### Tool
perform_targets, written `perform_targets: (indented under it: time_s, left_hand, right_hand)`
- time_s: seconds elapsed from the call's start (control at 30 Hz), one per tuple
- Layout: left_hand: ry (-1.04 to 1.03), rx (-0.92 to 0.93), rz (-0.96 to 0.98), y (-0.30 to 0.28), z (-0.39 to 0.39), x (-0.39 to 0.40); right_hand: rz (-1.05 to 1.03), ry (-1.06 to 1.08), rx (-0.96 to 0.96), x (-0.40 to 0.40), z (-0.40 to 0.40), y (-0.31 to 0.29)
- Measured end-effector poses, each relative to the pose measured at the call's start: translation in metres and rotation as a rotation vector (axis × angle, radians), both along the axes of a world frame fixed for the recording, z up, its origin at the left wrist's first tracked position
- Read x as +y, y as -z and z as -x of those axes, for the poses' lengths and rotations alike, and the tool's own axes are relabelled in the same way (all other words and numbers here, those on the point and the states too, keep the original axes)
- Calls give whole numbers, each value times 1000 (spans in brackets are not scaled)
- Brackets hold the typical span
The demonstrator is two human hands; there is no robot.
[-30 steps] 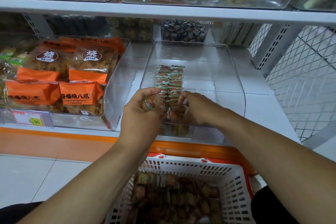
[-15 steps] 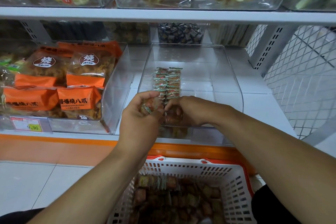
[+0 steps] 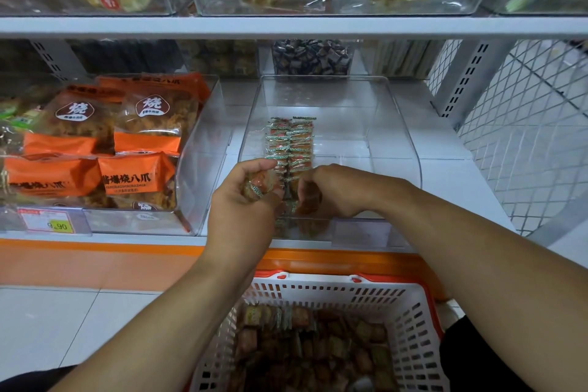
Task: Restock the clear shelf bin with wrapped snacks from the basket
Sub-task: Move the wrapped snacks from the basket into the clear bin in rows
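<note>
Snacks (image 3: 289,146) in tidy rows, centre frame; left hand (image 3: 245,200) grips spares, right hand (image 3: 331,191) pinches one into clear bin (image 3: 397,149).

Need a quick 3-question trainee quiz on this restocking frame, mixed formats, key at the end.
1. True or false: the clear shelf bin is already full of wrapped snacks.
2. Multiple choice: where do the rows of wrapped snacks lie in the bin? A) along its right wall B) left of the middle, running front to back C) piled at the back.
3. Fill in: the left hand holds a ____ .

Key
1. False: two short rows only, most of the floor is bare.
2. B.
3. Wrapped snack; the right hand grips another snack at the front of the rows, above the white basket.
</note>
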State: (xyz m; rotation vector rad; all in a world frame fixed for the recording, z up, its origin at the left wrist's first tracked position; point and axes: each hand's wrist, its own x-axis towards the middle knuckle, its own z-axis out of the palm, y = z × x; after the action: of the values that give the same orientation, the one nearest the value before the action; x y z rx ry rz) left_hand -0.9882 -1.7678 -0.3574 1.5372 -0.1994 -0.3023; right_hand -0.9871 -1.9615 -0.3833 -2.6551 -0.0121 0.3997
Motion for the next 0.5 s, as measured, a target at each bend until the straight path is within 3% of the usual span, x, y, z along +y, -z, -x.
perform_targets:
  time_s: [0.3, 0.5]
  left_hand:
    - [20, 12, 1, -2, 0, 3]
    - [-5, 37, 22, -2, 0, 5]
  right_hand:
    - [-120, -67, 70, -13, 6, -9]
    - [-283, 45, -6, -28, 20, -32]
